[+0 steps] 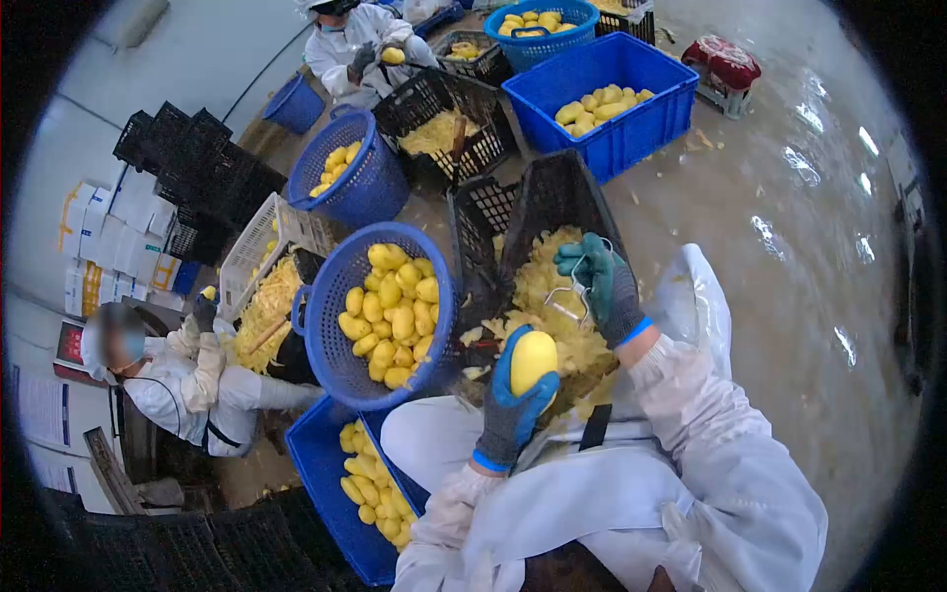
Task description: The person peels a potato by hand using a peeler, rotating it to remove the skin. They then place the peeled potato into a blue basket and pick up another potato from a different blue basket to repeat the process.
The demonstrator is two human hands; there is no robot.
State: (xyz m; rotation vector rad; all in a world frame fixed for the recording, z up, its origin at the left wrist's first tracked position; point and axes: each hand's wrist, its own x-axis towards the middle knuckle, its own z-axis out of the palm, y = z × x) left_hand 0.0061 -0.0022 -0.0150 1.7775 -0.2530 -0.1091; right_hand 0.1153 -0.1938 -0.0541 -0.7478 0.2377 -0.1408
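Note:
My left hand (515,400), in a blue and grey glove, is wrapped round a smooth yellow potato (534,363). Higher up and to the right, my right hand (604,284), gloved in green and grey, grips a peeler with a thin metal wire frame (569,297). The peeler is apart from the potato. Beneath both hands, a heap of pale yellow peelings (541,271) fills part of a black crate (572,192). Just left of my hands stands a blue round basket (447,326) of yellow potatoes (400,306).
A blue bin (314,469) with potatoes sits by my left knee. Ahead are a large blue tub (631,148), a second blue basket (380,183) and a black crate of peelings (503,133). Two co-workers (187,380) in white sit left and ahead. Wet floor (789,296) lies right.

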